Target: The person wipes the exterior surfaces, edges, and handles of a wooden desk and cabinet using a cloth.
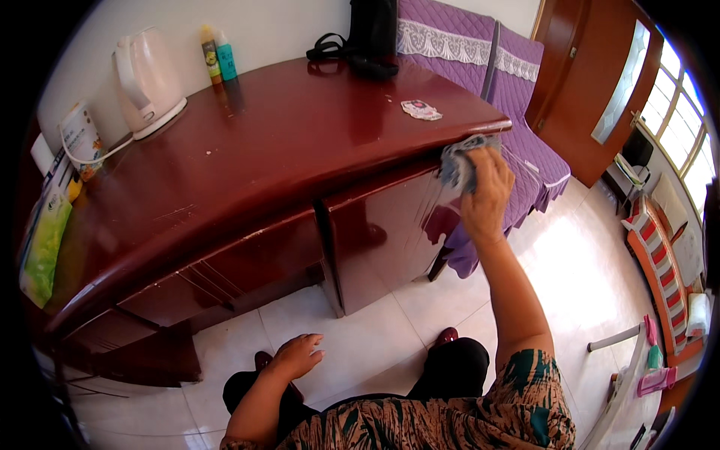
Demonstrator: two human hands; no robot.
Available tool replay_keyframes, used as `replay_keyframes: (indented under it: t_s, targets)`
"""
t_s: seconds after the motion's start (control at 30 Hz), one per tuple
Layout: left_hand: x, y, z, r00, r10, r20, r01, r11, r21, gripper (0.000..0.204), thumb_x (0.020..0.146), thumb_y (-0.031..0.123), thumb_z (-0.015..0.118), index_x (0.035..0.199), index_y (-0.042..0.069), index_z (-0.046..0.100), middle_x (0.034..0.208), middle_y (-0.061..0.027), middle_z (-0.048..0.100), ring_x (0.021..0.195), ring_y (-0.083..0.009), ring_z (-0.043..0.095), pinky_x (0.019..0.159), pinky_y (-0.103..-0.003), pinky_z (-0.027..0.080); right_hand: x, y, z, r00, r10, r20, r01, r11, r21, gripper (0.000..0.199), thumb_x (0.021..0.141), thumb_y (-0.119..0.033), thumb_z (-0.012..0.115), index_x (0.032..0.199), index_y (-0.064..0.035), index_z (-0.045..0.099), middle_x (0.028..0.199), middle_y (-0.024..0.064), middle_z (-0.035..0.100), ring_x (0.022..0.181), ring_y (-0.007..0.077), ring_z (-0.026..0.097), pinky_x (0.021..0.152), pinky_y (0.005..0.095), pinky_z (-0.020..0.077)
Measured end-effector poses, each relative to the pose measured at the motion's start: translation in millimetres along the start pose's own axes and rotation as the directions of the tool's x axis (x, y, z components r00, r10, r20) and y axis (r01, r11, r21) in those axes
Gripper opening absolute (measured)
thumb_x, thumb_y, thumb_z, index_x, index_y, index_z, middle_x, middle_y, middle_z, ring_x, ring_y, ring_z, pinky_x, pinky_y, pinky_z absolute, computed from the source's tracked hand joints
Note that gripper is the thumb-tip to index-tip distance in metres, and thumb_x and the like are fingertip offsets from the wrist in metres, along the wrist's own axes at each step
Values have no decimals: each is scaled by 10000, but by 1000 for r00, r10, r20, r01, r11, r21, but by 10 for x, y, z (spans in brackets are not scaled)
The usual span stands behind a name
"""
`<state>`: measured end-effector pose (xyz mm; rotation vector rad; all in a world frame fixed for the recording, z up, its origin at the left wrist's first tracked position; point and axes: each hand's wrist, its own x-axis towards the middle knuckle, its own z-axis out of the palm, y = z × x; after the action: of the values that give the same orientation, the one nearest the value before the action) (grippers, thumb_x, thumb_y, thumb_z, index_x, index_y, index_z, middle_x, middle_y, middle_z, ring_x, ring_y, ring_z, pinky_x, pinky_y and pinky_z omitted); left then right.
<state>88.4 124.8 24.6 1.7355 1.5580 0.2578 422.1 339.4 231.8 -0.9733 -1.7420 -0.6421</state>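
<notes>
My right hand point(489, 193) is closed around a crumpled grey cloth point(459, 161). It presses the cloth against the right end of a glossy dark red wooden desk point(285, 135), just below the edge of the top. Under that edge stands a cabinet door point(382, 232), its shiny front reaching down toward the floor. Over my left thigh hangs my left hand point(298, 355), holding nothing, its fingers loosely apart and away from the desk.
A pale pink electric kettle point(150, 82), two slim bottles point(217, 56), a black bag point(373, 34) and a small sticker-like piece point(421, 110) are on the desktop. At the left end lies a green packet point(46, 244). Purple-covered chairs point(517, 75) stand beyond the right end.
</notes>
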Motion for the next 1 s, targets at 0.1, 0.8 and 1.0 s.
replay_keyframes:
  t_s: [0.1,0.8,1.0]
  targets:
    - [18,2,4,1000,-8,-1,8,1000,-18,452,905,262,590,1289,28,543,1253,-187,598,1101,-304,620,966,-379,468,-10,270,41,999,46,-24,-46,999,5,439,734,34,534,1162,-48,590,1188,141,627,1186,336,527,991,429,376]
    - [121,122,35,999,-30,30,29,999,16,425,909,232,619,1285,51,539,1221,-172,612,1074,-313,621,925,-386,494,-2328,-68,878,294,743,602,-954,268,136,674,845,41,484,1474,-40,258,1364,239,467,1252,402,465,1042,395,377]
    - [172,155,11,995,-75,68,74,997,27,457,907,215,619,1310,24,517,1226,-182,602,1076,-306,616,915,-380,493,-2996,113,1183,-76,637,767,-992,-128,8,514,853,18,559,1345,-70,440,1173,122,606,1049,247,572,891,357,465]
